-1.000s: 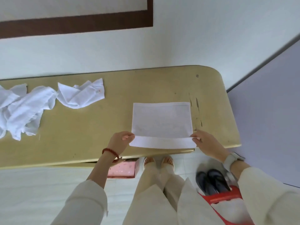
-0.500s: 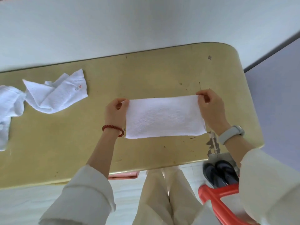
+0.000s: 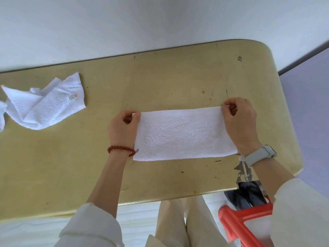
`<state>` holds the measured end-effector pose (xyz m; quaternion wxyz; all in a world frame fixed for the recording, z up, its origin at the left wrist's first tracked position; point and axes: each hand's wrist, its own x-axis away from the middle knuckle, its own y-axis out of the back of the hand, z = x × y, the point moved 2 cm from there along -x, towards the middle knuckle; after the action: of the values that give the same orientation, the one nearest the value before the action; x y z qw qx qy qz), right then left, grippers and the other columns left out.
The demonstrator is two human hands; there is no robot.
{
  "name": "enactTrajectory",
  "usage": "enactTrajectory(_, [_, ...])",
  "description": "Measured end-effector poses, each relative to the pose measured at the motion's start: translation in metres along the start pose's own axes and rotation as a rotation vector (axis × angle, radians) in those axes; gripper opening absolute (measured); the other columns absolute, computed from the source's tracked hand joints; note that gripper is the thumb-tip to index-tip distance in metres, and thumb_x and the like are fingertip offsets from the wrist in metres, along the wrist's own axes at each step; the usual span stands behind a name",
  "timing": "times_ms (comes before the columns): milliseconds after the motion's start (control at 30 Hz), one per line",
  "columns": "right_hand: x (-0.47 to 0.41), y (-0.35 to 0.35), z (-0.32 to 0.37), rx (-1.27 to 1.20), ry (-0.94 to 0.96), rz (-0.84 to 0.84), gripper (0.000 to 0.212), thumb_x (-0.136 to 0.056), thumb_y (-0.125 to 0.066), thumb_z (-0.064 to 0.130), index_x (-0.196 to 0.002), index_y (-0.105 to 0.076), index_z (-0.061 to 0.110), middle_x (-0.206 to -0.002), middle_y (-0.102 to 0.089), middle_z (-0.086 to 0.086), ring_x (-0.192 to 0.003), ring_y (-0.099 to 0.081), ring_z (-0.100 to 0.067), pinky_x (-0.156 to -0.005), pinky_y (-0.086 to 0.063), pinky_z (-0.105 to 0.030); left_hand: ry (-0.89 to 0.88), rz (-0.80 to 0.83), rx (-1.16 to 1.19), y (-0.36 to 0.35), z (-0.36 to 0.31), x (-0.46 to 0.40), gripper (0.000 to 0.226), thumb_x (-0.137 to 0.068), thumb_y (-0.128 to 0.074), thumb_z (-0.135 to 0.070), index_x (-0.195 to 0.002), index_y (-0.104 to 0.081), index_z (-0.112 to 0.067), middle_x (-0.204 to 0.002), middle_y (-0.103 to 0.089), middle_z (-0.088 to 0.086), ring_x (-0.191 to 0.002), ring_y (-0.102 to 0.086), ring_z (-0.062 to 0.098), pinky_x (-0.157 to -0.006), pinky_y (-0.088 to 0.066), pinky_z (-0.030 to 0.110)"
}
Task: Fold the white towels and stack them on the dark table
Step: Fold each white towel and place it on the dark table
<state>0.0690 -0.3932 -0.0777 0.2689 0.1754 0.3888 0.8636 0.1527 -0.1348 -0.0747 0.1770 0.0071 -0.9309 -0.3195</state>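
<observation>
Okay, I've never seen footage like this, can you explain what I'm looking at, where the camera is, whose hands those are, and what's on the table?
There is no machine here. A person wears a camera on the head, so the one view looks down over their own arms. The left hand, with a red bead bracelet, and the right hand, with a pale watch, each pinch a far corner of a folded white towel lying on a yellowish table. A crumpled towel lies at the left. Below the table edge are the person's legs, dark shoes and something red.
</observation>
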Motion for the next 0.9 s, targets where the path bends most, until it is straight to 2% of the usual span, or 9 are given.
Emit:
enactTrajectory(100, [0.007,0.006,0.015,0.183,0.166,-0.122,0.022,-0.089,-0.048,0.01,-0.106,-0.06,0.002,-0.106,-0.056,-0.018,-0.089,-0.053,-0.029,-0.077,-0.036,-0.023,-0.01,0.036,0.043,0.009,-0.003,0.002,0.023,-0.088,-0.058,-0.021,-0.11,-0.062,-0.015,-0.078,-0.059,-0.01,-0.074,-0.055,0.005,-0.074,-0.044,0.015])
enactTrajectory(167, [0.019,0.0,0.038,0.277,0.387,-0.184,0.025,-0.086,-0.046,0.011,-0.105,-0.063,0.008,-0.104,-0.061,-0.014,-0.094,-0.056,-0.031,-0.08,-0.039,-0.037,-0.026,0.027,0.047,0.014,-0.002,0.009,0.03,-0.088,-0.058,-0.019,-0.118,-0.056,-0.015,-0.08,-0.059,-0.008,-0.074,-0.054,0.004,-0.071,-0.043,0.009])
enactTrajectory(233, [0.035,-0.019,0.064,0.304,0.577,-0.078,0.03,-0.087,-0.043,0.014,-0.11,-0.061,0.013,-0.111,-0.062,-0.007,-0.105,-0.056,-0.027,-0.092,-0.036,-0.042,-0.019,0.04,0.039,0.016,0.002,0.019,0.03,-0.087,-0.058,-0.016,-0.118,-0.054,-0.017,-0.083,-0.061,-0.009,-0.075,-0.055,0.001,-0.066,-0.041,0.005])
enactTrajectory(300, [0.047,-0.049,0.079,0.368,0.659,0.112,0.037,-0.091,-0.036,0.023,-0.121,-0.055,0.013,-0.126,-0.057,-0.007,-0.121,-0.05,-0.027,-0.104,-0.03,-0.052,0.0,0.047,0.034,0.015,0.007,0.025,0.024,-0.087,-0.058,-0.015,-0.111,-0.057,-0.018,-0.083,-0.063,-0.009,-0.076,-0.057,0.002,-0.07,-0.044,0.014])
enactTrajectory(433, [0.057,-0.087,0.063,0.595,0.668,0.366,0.049,-0.093,-0.025,0.037,-0.138,-0.037,0.02,-0.146,-0.036,-0.009,-0.136,-0.031,-0.032,-0.107,-0.013,-0.061,0.005,0.019,0.005,0.01,0.012,0.025,0.013,-0.088,-0.056,-0.015,-0.098,-0.064,-0.016,-0.079,-0.061,-0.014,-0.073,-0.055,-0.001,-0.067,-0.042,0.014])
enactTrajectory(567, [0.057,-0.089,0.059,0.588,0.676,0.342,0.049,-0.092,-0.028,0.037,-0.138,-0.037,0.019,-0.147,-0.036,-0.007,-0.136,-0.031,-0.031,-0.108,-0.01,-0.058,0.006,0.024,-0.03,0.009,0.007,0.019,0.016,-0.089,-0.054,-0.021,-0.096,-0.068,-0.02,-0.075,-0.061,-0.016,-0.074,-0.057,0.008,-0.067,-0.044,0.02])
enactTrajectory(700, [0.053,-0.087,0.061,0.565,0.67,0.302,0.047,-0.091,-0.031,0.035,-0.134,-0.041,0.017,-0.143,-0.042,-0.006,-0.133,-0.036,-0.028,-0.107,-0.01,-0.056,0.042,0.009,-0.14,0.009,0.0,0.01,0.017,-0.09,-0.05,-0.028,-0.081,-0.063,-0.024,-0.067,-0.057,-0.014,-0.07,-0.053,0.011,-0.06,-0.04,0.02])
enactTrajectory(800, [0.053,-0.086,0.058,0.596,0.655,0.304,0.049,-0.093,-0.027,0.036,-0.138,-0.035,0.02,-0.146,-0.037,-0.005,-0.135,-0.033,-0.028,-0.107,-0.007,-0.058,0.067,-0.014,-0.23,0.008,-0.002,0.006,0.019,-0.091,-0.048,-0.033,-0.088,-0.064,-0.023,-0.076,-0.06,-0.01,-0.077,-0.055,0.014,-0.065,-0.04,0.025])
enactTrajectory(900, [0.053,-0.085,0.055,0.613,0.651,0.303,0.049,-0.093,-0.025,0.037,-0.14,-0.031,0.023,-0.148,-0.035,-0.004,-0.136,-0.031,-0.029,-0.107,-0.006,-0.06,0.074,-0.016,-0.315,0.006,-0.001,0.005,0.02,-0.089,-0.049,-0.036,-0.083,-0.06,-0.021,-0.076,-0.06,-0.009,-0.074,-0.054,0.015,-0.064,-0.039,0.026])
